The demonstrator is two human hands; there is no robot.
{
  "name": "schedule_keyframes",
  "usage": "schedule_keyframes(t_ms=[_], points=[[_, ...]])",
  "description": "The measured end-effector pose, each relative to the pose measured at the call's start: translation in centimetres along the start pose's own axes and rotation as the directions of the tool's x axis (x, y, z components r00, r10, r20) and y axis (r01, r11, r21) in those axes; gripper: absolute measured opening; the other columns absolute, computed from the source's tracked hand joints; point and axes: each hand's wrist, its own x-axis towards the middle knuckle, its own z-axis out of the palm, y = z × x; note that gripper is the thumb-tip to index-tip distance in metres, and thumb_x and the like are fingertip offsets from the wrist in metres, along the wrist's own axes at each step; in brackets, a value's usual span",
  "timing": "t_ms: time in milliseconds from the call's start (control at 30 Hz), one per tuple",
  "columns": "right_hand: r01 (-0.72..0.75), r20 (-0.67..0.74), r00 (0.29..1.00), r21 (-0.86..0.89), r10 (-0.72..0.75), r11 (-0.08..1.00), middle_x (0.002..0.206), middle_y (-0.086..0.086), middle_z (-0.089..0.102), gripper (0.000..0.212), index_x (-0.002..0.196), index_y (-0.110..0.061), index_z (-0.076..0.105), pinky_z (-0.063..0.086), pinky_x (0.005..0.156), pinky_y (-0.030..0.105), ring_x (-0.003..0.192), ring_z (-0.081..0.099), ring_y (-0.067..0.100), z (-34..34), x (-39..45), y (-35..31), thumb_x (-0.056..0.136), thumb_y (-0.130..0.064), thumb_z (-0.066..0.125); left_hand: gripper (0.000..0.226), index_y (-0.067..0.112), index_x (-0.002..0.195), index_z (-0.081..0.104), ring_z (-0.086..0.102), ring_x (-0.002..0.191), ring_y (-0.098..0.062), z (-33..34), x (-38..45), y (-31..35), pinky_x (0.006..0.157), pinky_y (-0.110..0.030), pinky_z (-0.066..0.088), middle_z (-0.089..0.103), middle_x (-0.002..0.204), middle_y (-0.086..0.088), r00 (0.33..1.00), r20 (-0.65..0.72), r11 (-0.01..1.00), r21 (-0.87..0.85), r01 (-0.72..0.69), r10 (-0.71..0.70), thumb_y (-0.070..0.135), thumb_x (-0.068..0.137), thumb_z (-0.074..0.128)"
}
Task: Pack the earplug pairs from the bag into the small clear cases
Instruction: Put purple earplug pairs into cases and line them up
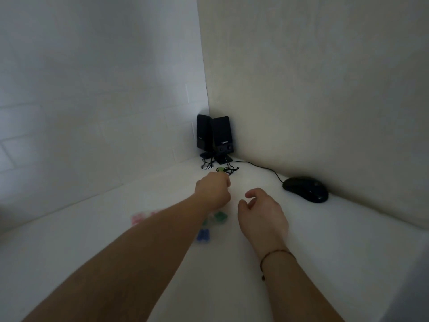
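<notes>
My left hand reaches far forward over the white table, its fingers curled down and away from me. A green earplug pair on a thin black cord pokes out just past its knuckles, and the hand seems to pinch it; the fingertips are hidden. My right hand hovers to the right, loosely curled and holding nothing. Beneath my left forearm lie blurred green earplugs, blue earplugs and pink earplugs. I cannot make out any clear cases or a bag.
Two black speakers stand in the far corner with their cables trailing across the table. A black computer mouse lies at the right against the wall. Walls close the table in at the left and behind.
</notes>
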Motion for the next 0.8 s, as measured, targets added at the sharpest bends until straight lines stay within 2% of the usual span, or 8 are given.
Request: schedule_keyframes(t_ms=[100,233,267,333,433,533,633,800], points=[[0.012,-0.018,1.0,0.002,-0.012,1.0,0.11,-0.009,0.062,0.033,0.122,-0.033,0.054,0.044,0.074,0.027,0.103,0.056,0.015,0.0,0.2,0.1,0.089,-0.028,0.053,0.036,0.021,0.124,0.058,0.059,0.104,-0.018,-0.4,-0.3,0.1,0.09,-0.029,0.047,0.061,0.122,-0.003,0.992,-0.031,0.977,-0.171,-0.124,0.12,0.017,0.088,0.061],[0.158,-0.052,0.987,0.088,-0.153,0.984,0.127,-0.009,0.054,0.047,0.134,-0.036,0.05,0.049,0.085,0.032,0.11,0.053,0.017,-0.3,0.1,0.2,0.09,-0.022,0.061,0.043,0.025,0.132,0.05,0.064,0.095,-0.007,-2.6,-2.8,-0.2,0.07,-0.02,0.048,0.066,0.112,0.007,0.963,0.073,0.838,-0.512,-0.188,0.26,0.025,0.091,0.065],[0.227,-0.065,0.973,0.144,-0.22,0.963,0.126,-0.009,0.056,0.043,0.13,-0.034,0.056,0.049,0.085,0.029,0.105,0.054,0.015,-0.4,0.0,0.0,0.09,-0.02,0.064,0.044,0.026,0.133,0.049,0.064,0.092,-0.003,-3.4,-3.7,-0.6,0.068,-0.019,0.05,0.067,0.107,0.011,0.953,0.095,0.809,-0.557,-0.187,0.287,0.025,0.092,0.065],[0.335,-0.079,0.942,0.277,-0.327,0.9,0.114,-0.01,0.064,0.03,0.111,-0.032,0.067,0.045,0.074,0.011,0.086,0.057,0.003,-0.7,-0.3,-0.5,0.086,-0.015,0.07,0.045,0.024,0.134,0.05,0.066,0.086,0.002,-5.1,-5.7,-1.7,0.071,-0.016,0.051,0.07,0.101,0.014,0.947,0.105,0.747,-0.643,-0.168,0.303,0.021,0.092,0.065],[0.413,-0.086,0.905,0.406,-0.416,0.815,0.093,-0.021,0.066,0.03,0.092,-0.039,0.065,0.043,0.064,0.004,0.077,0.059,-0.004,-1.3,-1.8,-2.1,0.082,-0.011,0.074,0.04,0.023,0.127,0.057,0.068,0.087,-0.004,-8.0,-8.7,-3.6,0.076,-0.022,0.052,0.074,0.101,0.006,0.964,0.063,0.651,-0.749,-0.124,0.257,0.022,0.089,0.069],[0.511,-0.16,0.841,0.549,-0.517,0.661,0.09,-0.021,0.069,0.02,0.095,-0.04,0.068,0.046,0.063,0.007,0.081,0.064,0.0,-1.8,-4.3,-4.9,0.083,-0.025,0.073,0.036,0.016,0.118,0.065,0.068,0.091,-0.015,-10.5,-12.1,-6.3,0.082,-0.026,0.055,0.073,0.101,-0.004,0.96,0.109,0.428,-0.904,-0.012,0.257,0.035,0.088,0.063],[0.587,-0.181,0.769,0.579,-0.613,0.566,0.092,-0.02,0.069,0.012,0.094,-0.041,0.069,0.048,0.062,0.017,0.082,0.065,0.009,-2.0,-6.8,-8.2,0.082,-0.04,0.069,0.041,0.009,0.12,0.067,0.068,0.103,-0.025,-11.6,-15.6,-9.4,0.089,-0.034,0.055,0.069,0.114,-0.016,0.903,0.176,0.15,-0.981,0.126,0.391,0.035,0.088,0.06],[0.665,-0.153,0.685,0.53,-0.712,0.527,0.09,-0.026,0.069,0.007,0.085,-0.042,0.067,0.047,0.062,0.021,0.078,0.066,0.004,-0.2,-9.5,-13.3,0.084,-0.036,0.065,0.038,0.007,0.122,0.066,0.069,0.101,-0.021,-11.7,-18.7,-13.7,0.087,-0.03,0.056,0.068,0.118,-0.017,0.967,0.015,-0.065,-0.997,0.033,0.255,0.031,0.093,0.056]])
